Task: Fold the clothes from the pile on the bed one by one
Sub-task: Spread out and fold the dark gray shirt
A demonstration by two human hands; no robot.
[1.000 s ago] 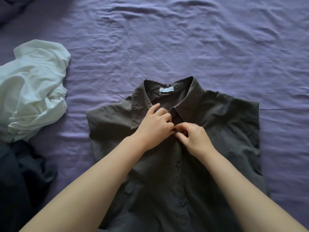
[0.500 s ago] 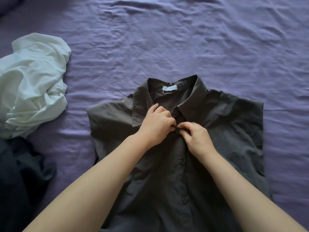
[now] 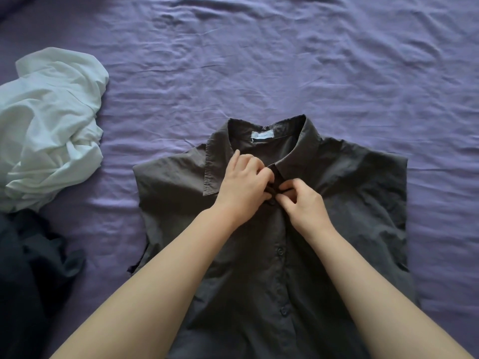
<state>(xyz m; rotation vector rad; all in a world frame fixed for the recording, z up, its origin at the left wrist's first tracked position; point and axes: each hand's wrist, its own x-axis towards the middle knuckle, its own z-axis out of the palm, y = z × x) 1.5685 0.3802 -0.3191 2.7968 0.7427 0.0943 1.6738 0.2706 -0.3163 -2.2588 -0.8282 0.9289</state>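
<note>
Dark grey shirt lies face up and flat on the bed, which is covered in a wrinkled purple sheet, collar pointing away from the person and a white label showing inside the neck. Both hands meet at the placket just below the collar: the left hand and the right hand each pinch the fabric edge with curled fingers. To the left, a crumpled white garment sits beside a dark garment, both apart from the shirt.
</note>
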